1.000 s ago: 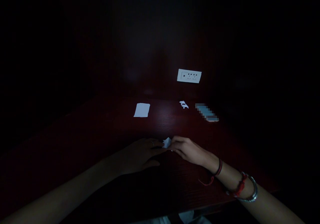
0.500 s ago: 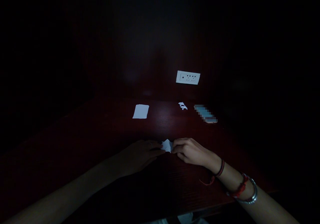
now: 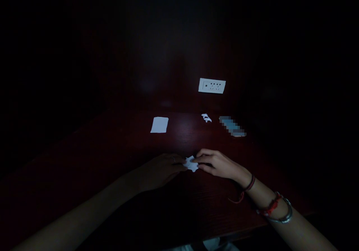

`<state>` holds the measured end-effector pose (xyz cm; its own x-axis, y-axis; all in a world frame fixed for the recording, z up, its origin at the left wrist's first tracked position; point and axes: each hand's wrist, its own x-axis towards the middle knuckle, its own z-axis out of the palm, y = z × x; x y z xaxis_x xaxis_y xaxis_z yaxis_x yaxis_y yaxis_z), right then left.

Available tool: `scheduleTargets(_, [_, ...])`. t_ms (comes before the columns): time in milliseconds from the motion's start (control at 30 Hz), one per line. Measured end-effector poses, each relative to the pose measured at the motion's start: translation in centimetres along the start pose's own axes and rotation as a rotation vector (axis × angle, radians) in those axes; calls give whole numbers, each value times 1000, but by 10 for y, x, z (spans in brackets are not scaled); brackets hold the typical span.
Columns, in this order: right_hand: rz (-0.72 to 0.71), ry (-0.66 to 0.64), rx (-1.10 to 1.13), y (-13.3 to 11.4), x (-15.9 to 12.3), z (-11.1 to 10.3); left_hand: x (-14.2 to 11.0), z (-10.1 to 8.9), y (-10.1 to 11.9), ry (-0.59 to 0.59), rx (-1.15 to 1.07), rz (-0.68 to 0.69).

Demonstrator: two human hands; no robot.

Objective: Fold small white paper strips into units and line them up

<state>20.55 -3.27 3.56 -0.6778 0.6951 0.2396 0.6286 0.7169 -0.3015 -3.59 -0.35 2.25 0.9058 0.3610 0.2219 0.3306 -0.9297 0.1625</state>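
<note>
A small white piece of folded paper (image 3: 192, 164) with several pointed corners lies on the dark red table between my two hands. My left hand (image 3: 165, 169), in shadow and with a ring on one finger, grips its left edge between thumb and fingers. From the right, my right hand (image 3: 217, 163) has a fingertip on top of the paper and the thumb at its right corner. Red cord bracelets and a silver bangle circle the right wrist and forearm. The paper's left corner is partly hidden under the left fingers.
Beyond my hands, a stack of white paper squares (image 3: 159, 125) lies at left. Small white paper scraps (image 3: 206, 118) and a phone (image 3: 232, 126) with a blurred screen lie at right. A white socket plate (image 3: 212, 86) is on the back wall. The table's front edge (image 3: 224, 236) runs below.
My right fingers have shifted from the paper's right edge to its top and spread somewhat. More of the paper's pointed outline shows. Both hands and the paper sit slightly farther right in view.
</note>
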Motion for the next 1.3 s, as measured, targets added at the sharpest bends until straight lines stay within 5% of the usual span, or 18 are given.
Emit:
scheduleTargets(267, [-1,55,-15,6,-1,-4,0,8,-10,-5,-46,-49])
scheduleTargets(433, [79,295,-37,18,-4,-5,-3,-10,-20,192,-131,-242])
scheduleTargets(567, [44,250,-6,19,-7,-7,-6,-13,-27,269,-68,-302])
scheduleTargets(833, [-145,-31,6,6,1,-2,5,0,-2,71,-33,10])
scheduleTargets(1300, [-116,-11,-164,-2,8,9,2,-5,4,-41,-90,26])
